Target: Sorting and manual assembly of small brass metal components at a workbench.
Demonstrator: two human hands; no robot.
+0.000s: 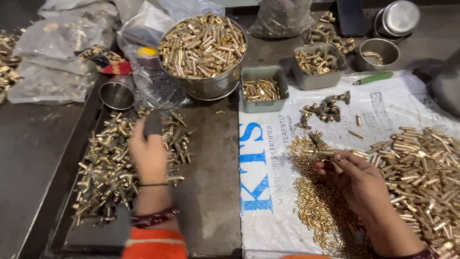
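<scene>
- Right hand (357, 180) pinching a small brass fitting (322, 154) between fingertips, low over a spread of tiny brass pins (316, 201) on a white woven sack with blue lettering (258, 163).
- Left hand (149, 156) resting back-up on a heap of T-shaped brass fittings (108, 168) in a dark shallow metal tray (211, 192), fingers curled downward; grip hidden, so cannot tell what is held. Dark finger cover (153, 124) on one fingertip.
- Large pile of short brass tubes (421, 168) just right of the right hand, on the same sack.
- Small cluster of darker fittings (326, 108) farther up the sack; green-handled tool (373, 77) beyond it.
- Two grey rectangular plastic tubs (263, 91) of brass parts at the sack's top edge; round steel bowl (203, 50) heaped with brass tubes beside them.
- Small steel cup (117, 93) lying by the tray; steel bowls (381, 50) top right.
- Clear plastic bags (48, 62), crumpled, at top left on a dark worktop (28, 144).
</scene>
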